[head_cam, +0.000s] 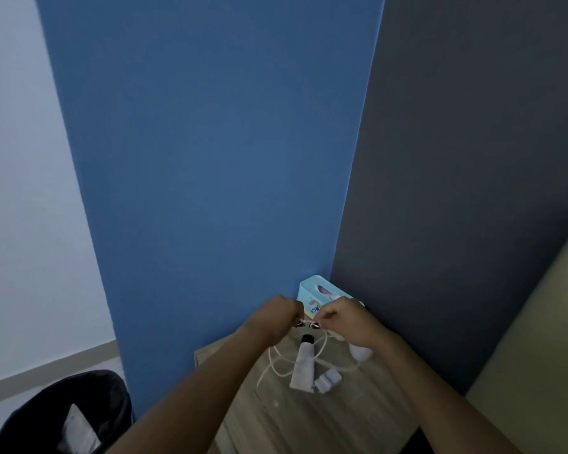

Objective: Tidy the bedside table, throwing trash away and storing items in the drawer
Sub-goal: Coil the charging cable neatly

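A white earphone cable (286,358) is pinched between both hands above the worktop (358,411): the left hand (277,314) is clenched on the cable near one dark earbud, and the right hand (340,314) is closed on it near the other, the two hands almost touching. From the grip the cable falls in loose loops toward 6 o'clock, draped over and around a white tube with a black cap (304,365) that lies flat on the wood. Just beside the tube's lower end, toward 4 o'clock, a small white adapter (328,381) is seen, and a rounded white object (361,353) rests under the right wrist. A light-blue tissue box (315,290) stands at 12 o'clock of the hands, against the corner of the walls. A black-lined bin (69,417) is placed on the floor at 8 o'clock, well apart from the worktop; the drawer is not in view.

The main risk is judged to lie in the loops — if the cable is lifted or wound without being freed first, the tube could be dragged or rolled off the edge, and the adapter pulled with it. Whether the adapter is joined to this cable cannot be told. A hasty coil could also be knotted — and a tangled bundle may be stored poorly in the drawer.
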